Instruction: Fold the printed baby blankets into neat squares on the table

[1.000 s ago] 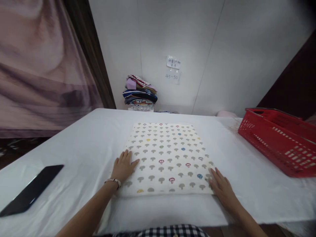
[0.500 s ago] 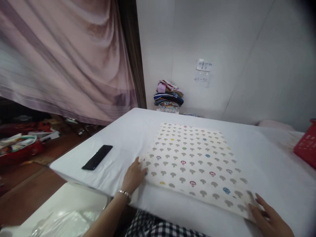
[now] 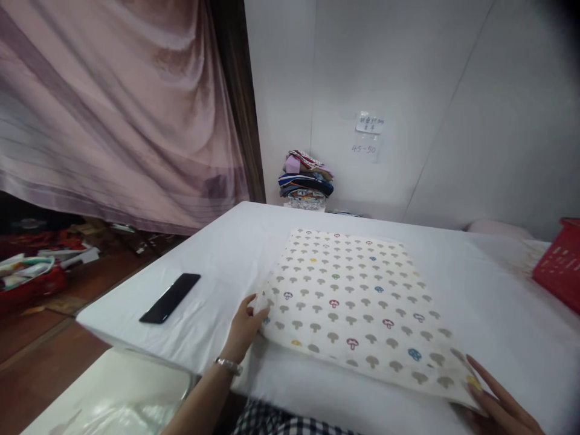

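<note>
A cream cloth printed with mushrooms [image 3: 357, 311] lies spread on a white-covered table [image 3: 222, 254]. At its near left corner, my left hand [image 3: 242, 332] is closed, thumb on top and fingers at the edge, pinching the fabric. My right hand [image 3: 502, 402] grips the near right corner, with the thumb over the print and part of the hand cut off by the frame. Between the two hands the near edge is raised slightly off the table. A silver band circles my left wrist.
A black phone-like slab [image 3: 170, 298] lies left of the cloth. Folded fabrics [image 3: 306, 179] are stacked beyond the far edge, against the wall. A red basket [image 3: 559, 263] stands at the right. Pink drapery [image 3: 136, 109] hangs at left, above a cluttered floor.
My left fingers have closed on the cloth's left corner, and my right hand has taken hold of the right corner. The near edge has lifted a little. The view has shifted slightly.
</note>
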`<state>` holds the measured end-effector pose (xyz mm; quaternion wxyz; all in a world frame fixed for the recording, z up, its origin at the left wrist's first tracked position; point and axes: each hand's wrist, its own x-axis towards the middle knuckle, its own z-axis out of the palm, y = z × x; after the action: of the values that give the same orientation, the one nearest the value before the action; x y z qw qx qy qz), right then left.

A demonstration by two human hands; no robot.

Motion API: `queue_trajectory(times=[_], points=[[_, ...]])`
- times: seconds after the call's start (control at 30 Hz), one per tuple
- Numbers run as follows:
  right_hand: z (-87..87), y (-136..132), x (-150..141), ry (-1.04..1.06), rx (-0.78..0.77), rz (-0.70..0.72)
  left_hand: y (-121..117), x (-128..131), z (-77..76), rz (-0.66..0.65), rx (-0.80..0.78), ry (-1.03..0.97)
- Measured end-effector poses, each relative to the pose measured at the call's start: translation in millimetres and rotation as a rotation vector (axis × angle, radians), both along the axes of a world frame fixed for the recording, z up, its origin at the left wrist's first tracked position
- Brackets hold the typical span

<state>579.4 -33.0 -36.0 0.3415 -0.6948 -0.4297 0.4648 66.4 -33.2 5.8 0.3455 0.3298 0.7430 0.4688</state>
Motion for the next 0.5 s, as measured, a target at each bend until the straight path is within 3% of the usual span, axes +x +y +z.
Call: queue_trajectory(times=[0.1,0.23,0.4,0.5], points=[[6.0,-2,0,0.108,0.023,0.057,0,1,-2.7,0.074,0.089,-0.168],[7.5,-4,3,0.100,0.087,0.131,-3,-3,-6.3,0.126,0.084,-0.147],[-3.7,-3,5,-0.198,0.251,0.185,-8,-6,-8.0,0.100,0.059,0.028],[-8.1,-2,7,-0.452,0.383,0.261,-14,-8,-6.6,0.007,0.150,0.015]])
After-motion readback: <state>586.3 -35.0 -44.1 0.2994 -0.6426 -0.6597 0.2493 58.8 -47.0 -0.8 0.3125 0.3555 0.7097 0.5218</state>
